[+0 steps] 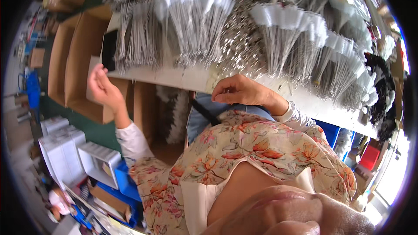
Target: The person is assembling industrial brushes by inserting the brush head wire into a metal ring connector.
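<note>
My left hand (105, 90) is raised beside the left end of the table (174, 77). Its fingers are bent but apart, near a flat black rectangular object (109, 50), and I see nothing in them. My right hand (241, 89) is over my lap at the table's front edge, its fingers curled inward; whether anything small is in them is hidden. On the table stand bundles of thin wire brushes (193, 21) with whitish bristle ends, and more brush bundles (289, 35) to the right. Between them lies a heap of shiny wire ends (239, 39).
Open cardboard boxes (78, 61) stand left of the table. White plastic bins (65, 148) and a blue crate (127, 182) are at the lower left, with another person (61, 202) beyond. Black bristly material (381, 91) hangs at the right end; a red object (369, 156) is behind.
</note>
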Action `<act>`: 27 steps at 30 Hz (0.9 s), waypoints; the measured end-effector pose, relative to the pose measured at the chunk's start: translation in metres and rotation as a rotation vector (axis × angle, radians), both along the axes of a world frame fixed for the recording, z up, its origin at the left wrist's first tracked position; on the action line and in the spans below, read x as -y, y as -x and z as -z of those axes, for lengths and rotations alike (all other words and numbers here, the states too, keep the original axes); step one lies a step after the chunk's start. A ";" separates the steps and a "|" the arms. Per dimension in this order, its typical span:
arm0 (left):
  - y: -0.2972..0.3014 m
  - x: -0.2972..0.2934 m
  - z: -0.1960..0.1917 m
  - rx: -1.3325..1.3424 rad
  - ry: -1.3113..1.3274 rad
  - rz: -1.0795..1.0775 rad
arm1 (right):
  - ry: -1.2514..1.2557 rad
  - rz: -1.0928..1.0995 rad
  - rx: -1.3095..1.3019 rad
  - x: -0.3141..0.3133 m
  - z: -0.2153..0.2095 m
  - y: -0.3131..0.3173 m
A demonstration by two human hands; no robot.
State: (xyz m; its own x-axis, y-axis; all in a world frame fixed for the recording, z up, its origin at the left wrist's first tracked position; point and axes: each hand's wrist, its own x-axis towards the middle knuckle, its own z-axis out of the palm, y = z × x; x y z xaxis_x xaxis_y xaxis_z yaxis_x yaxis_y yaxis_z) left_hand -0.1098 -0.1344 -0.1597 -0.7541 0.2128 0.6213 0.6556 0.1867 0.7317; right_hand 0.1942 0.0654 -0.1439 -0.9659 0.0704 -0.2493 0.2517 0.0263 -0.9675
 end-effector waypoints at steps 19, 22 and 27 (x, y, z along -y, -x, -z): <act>0.097 -0.373 -0.060 0.119 1.256 0.161 | -0.985 0.550 0.067 -0.286 -0.107 -0.022; 0.098 -0.363 -0.065 0.207 1.188 0.145 | -1.031 0.654 -0.177 -0.292 -0.098 0.016; 0.123 -0.359 -0.036 -0.010 0.902 0.072 | -1.415 0.493 0.159 -0.280 -0.084 0.072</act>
State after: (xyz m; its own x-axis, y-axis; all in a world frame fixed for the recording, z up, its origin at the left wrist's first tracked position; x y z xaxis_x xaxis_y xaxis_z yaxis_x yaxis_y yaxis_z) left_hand -0.2329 0.2241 -0.1240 -0.7157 0.6686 0.2020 0.6933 0.6451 0.3212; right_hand 0.1224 0.3458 -0.0602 -0.7448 0.6355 0.2036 0.6098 0.7720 -0.1793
